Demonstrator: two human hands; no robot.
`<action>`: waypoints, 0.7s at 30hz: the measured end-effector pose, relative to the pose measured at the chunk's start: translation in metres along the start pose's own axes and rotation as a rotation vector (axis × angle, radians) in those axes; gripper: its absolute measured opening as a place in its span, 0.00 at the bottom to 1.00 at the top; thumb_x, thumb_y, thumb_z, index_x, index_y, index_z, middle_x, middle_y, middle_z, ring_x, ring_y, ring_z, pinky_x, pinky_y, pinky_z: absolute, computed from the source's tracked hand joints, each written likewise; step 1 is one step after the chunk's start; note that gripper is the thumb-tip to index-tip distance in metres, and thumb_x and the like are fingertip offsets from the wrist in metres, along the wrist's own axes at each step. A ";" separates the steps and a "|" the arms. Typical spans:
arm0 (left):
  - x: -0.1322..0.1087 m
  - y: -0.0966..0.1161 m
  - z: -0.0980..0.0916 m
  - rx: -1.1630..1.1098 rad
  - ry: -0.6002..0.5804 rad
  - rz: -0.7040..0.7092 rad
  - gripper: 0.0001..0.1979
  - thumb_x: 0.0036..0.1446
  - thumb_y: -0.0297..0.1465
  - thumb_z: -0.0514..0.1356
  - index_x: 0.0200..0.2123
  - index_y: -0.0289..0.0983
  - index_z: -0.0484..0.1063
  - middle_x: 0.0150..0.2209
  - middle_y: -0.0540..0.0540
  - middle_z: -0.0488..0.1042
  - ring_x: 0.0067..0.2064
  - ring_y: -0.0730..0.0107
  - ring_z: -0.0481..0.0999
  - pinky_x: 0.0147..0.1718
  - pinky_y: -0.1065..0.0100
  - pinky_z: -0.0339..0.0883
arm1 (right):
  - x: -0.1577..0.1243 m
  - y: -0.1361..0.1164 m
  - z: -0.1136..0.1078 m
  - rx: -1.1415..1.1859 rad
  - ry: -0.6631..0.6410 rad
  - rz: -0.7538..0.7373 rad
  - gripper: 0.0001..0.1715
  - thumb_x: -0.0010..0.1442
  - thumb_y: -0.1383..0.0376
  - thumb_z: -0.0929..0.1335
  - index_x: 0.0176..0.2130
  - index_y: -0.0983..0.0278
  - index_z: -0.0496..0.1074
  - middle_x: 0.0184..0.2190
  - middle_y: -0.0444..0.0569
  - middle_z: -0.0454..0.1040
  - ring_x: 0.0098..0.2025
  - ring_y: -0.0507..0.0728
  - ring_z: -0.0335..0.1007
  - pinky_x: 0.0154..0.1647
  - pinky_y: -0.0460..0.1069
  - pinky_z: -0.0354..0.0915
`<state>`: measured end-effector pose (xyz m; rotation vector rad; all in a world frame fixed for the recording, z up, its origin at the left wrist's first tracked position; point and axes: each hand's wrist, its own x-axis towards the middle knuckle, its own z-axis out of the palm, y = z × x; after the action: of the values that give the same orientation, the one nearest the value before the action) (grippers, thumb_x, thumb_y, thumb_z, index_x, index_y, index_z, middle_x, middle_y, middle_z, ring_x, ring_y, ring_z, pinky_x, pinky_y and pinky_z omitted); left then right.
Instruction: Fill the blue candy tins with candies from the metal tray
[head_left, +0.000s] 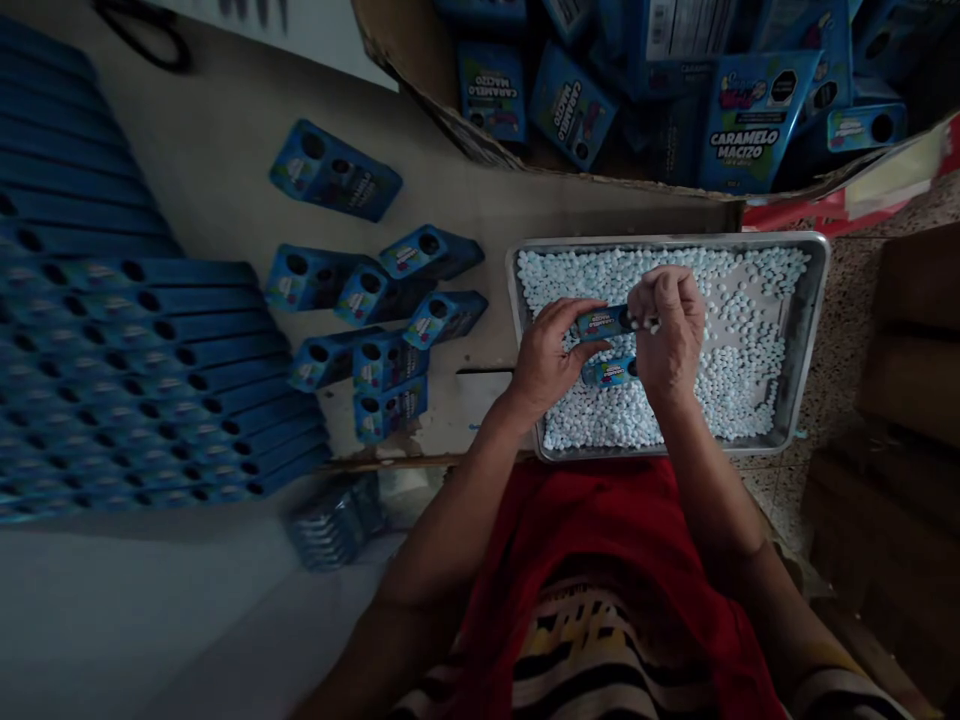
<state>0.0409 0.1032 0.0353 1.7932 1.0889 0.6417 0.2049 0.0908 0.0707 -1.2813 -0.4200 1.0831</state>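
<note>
My left hand [553, 355] grips a small blue candy box [600, 322] over the tray, its thumb and fingers on either side. At the box's right end is my right hand [670, 325], its fingers curled closed with a few pale candies [646, 324] showing at the fingertips. Just below the held box, a second blue candy box [609, 371] rests on the candies. Both hands are above a metal tray [811, 340] spread with small pale blue and white round candies [600, 425].
Several blue boxes [337, 170] lie on the table left of the tray. Farther left rise neat stacks of blue boxes [135, 380]. A cardboard carton [420, 90] of more boxes stands at the back. Brown boxes [907, 330] are at the right, beyond the speckled floor [832, 330].
</note>
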 end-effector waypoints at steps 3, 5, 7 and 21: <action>-0.002 -0.002 0.003 -0.029 0.034 -0.002 0.20 0.71 0.44 0.68 0.59 0.41 0.79 0.54 0.42 0.83 0.58 0.58 0.83 0.59 0.60 0.76 | 0.008 0.005 -0.010 0.026 0.095 0.062 0.22 0.74 0.43 0.70 0.37 0.55 0.72 0.26 0.39 0.55 0.28 0.53 0.58 0.33 0.50 0.65; -0.003 -0.007 0.007 -0.070 0.039 -0.043 0.20 0.70 0.44 0.69 0.59 0.41 0.79 0.55 0.42 0.83 0.58 0.58 0.83 0.60 0.60 0.76 | 0.015 0.007 -0.022 0.120 0.129 0.111 0.20 0.75 0.46 0.70 0.37 0.55 0.72 0.26 0.39 0.54 0.28 0.53 0.59 0.34 0.49 0.68; -0.004 -0.013 0.011 -0.153 0.034 -0.097 0.21 0.69 0.44 0.70 0.59 0.41 0.79 0.57 0.42 0.83 0.60 0.58 0.83 0.62 0.60 0.75 | 0.021 0.008 -0.038 0.248 0.151 0.177 0.18 0.75 0.50 0.71 0.36 0.56 0.71 0.25 0.39 0.56 0.28 0.52 0.60 0.35 0.49 0.70; -0.013 -0.038 0.000 -0.560 -0.025 -0.200 0.25 0.61 0.44 0.74 0.57 0.41 0.79 0.64 0.39 0.81 0.72 0.50 0.75 0.75 0.48 0.64 | -0.016 -0.022 -0.068 -0.225 -0.131 0.332 0.15 0.64 0.52 0.77 0.40 0.60 0.77 0.26 0.39 0.70 0.23 0.47 0.55 0.22 0.44 0.53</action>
<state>0.0190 0.0992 0.0015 1.1934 0.9399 0.7142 0.2585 0.0417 0.0751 -1.5197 -0.4462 1.4359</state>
